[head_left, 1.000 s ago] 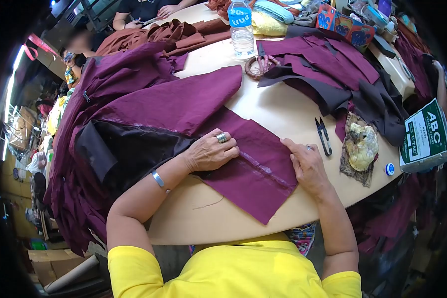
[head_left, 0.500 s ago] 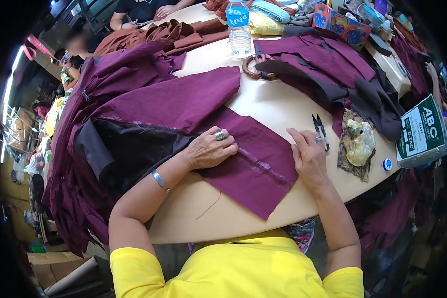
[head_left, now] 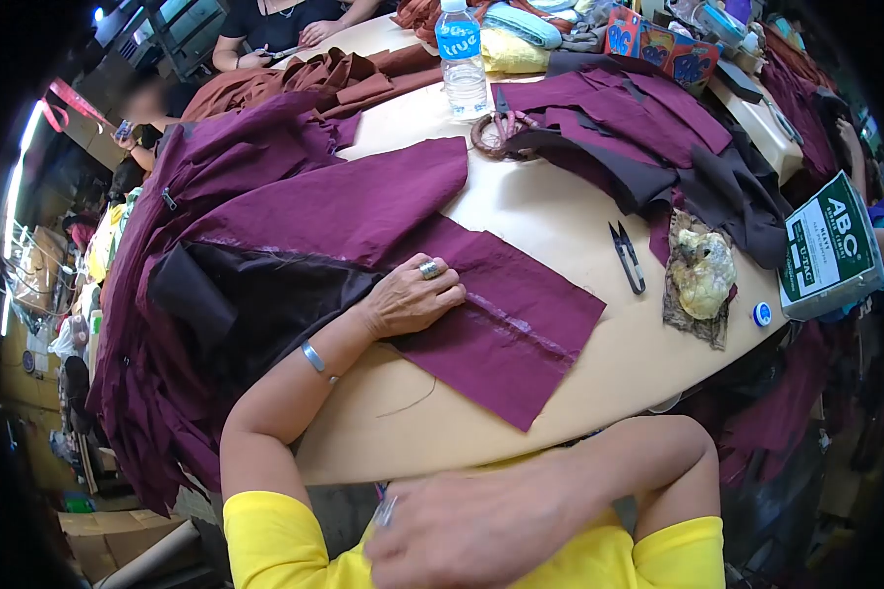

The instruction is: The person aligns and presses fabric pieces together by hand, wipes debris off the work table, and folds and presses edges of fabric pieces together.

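My left hand (head_left: 414,297) rests on the maroon cloth (head_left: 506,280), fingers curled against it beside a whitish seam line. Dark lining (head_left: 265,304) shows under my left wrist, and a loose thread (head_left: 413,401) trails on the table below. Off the cloth, my right hand (head_left: 462,530) is held low in front of the yellow shirt; motion smears it and its fingers are mostly hidden. Black thread snips (head_left: 626,257) lie on the table to the right of the cloth.
A water bottle (head_left: 462,61) stands at the back beside a brown ring-shaped object (head_left: 496,137). On the right are a yellowish lump (head_left: 699,275) on a rag, a blue-and-white cap (head_left: 761,314) and an ABC box (head_left: 831,250). Maroon garments (head_left: 157,363) heap up left; another person's hands (head_left: 319,31) show behind.
My right hand has left the cloth's right edge and swung down and left to my chest. The cloth's right corner is now uncovered. My left hand stays in place.
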A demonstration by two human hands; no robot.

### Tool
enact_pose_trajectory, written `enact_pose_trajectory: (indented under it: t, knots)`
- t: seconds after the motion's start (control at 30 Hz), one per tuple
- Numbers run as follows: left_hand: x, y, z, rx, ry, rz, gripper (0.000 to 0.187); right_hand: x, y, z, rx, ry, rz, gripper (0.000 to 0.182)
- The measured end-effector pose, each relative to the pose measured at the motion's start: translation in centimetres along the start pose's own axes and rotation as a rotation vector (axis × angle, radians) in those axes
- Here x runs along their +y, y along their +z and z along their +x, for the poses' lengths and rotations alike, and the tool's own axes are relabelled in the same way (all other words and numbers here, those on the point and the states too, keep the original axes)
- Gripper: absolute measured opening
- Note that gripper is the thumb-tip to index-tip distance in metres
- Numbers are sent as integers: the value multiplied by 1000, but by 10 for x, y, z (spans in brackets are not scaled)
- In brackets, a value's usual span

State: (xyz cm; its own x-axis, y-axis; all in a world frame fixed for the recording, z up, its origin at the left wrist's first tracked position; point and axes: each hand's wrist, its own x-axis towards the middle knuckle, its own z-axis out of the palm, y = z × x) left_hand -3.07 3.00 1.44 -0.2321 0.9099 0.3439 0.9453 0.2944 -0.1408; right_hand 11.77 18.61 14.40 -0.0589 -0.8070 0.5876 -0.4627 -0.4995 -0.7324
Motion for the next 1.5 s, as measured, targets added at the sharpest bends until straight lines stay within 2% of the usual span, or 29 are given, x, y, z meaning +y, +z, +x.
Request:
enact_pose_trajectory:
  t: [0.1, 0.2, 0.3, 0.37, 0.4, 0.47, 0.53, 0.6, 0.63, 0.73, 0.77, 0.83, 0.93, 1.03, 1.13, 1.3, 1.4, 1.5]
  knots:
    - [0, 2, -1, 6, -8, -16, 6, 8, -5, -23, -131, 269, -232, 17]
    - [1, 1, 0, -1, -16, -25, 6, 14, 3, -32, 44, 315, -150, 17]
    - [1, 0, -1, -2, -23, -28, 6, 16, -1, -35, 168, 207, -154, 26]
    - [1, 1, -1, -8, -25, -21, 6, -5, -38, -54, 291, 271, 14, 21]
    - [0, 1, -1, -17, -24, -20, 8, 1, -43, -78, 598, 171, -73, 22]
    - [1, 0, -2, -40, -26, -18, 11, 12, -56, -101, 1150, -158, 448, 19]
    - [1, 0, -2, -41, -33, -14, 11, 16, -44, -99, 1264, 31, 191, 20]
    - [1, 0, -2, -47, -39, -16, 12, 16, -38, -94, 723, 447, 68, 23]
    - [1, -1, -2, -52, -37, -15, 12, 15, -36, -85, 564, 515, -35, 23]
    - [2, -2, -2, -52, -27, -16, 12, 60, -48, -103, 490, 558, -789, 19]
    - [2, -1, -2, -45, -16, -18, 12, 66, -56, -105, 586, 715, -989, 16]
    - [-1, -1, -1, -24, -2, -7, 11, 86, -75, -119, 552, 807, -1400, 23]
    - [2, -1, -4, -30, -9, -10, 11, 115, -82, -135, 541, 1012, -1494, 32]
    - [1, -5, -3, -88, -24, -16, 13, 116, -84, -134, 596, 1042, -1295, 40]
    - [8, -14, -1, -123, -144, -86, 14, 108, -92, -119, 544, 1231, -1054, 51]
    - [23, -15, -5, -138, -143, 102, 18, 140, -102, -105, 600, 1087, -1215, 60]
    - [23, -12, -9, -88, -166, 67, 20, 166, -104, -105, 682, 966, -1210, 60]
    - [18, -14, -15, -21, -274, 14, 19, 173, -101, -109, 714, 880, -1156, 59]
